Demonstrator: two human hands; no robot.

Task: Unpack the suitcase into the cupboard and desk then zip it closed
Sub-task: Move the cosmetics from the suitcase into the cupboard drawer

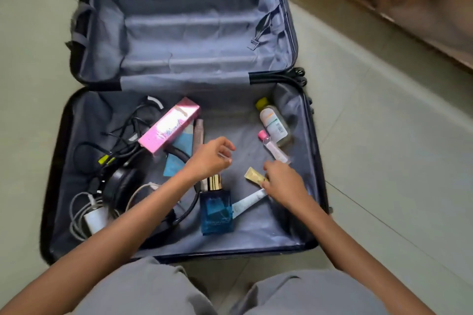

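Suitcase [184, 79] lies fully open on the pale tiled floor [384, 161], a hard dark shell with crumpled grey fabric lining. Its far half, at 12 o'clock, shows bare lining and a loose buckled strap [261, 29]. The near half carries the loose things. At 9 o'clock there, black padded headphones [122, 184] sit among tangled black cables [122, 130], with a white charger block [96, 218] at 8. A glossy pink box [169, 126] lies tilted at 11. A square blue glass perfume bottle [216, 212] with a gold collar lies at 6. A clear yellow-capped bottle [273, 123] and a slim pink-capped bottle [273, 148] lie near the right wall at 2. A flat white tube [249, 202] lies at 5. Bare lining stays open in the middle and along the near edge. The hands are apart. The left hand [212, 158] hovers mid-case with curled fingers, and whether it holds anything cannot be told. The right hand [284, 184] pinches the end of a small cream tube [254, 176].
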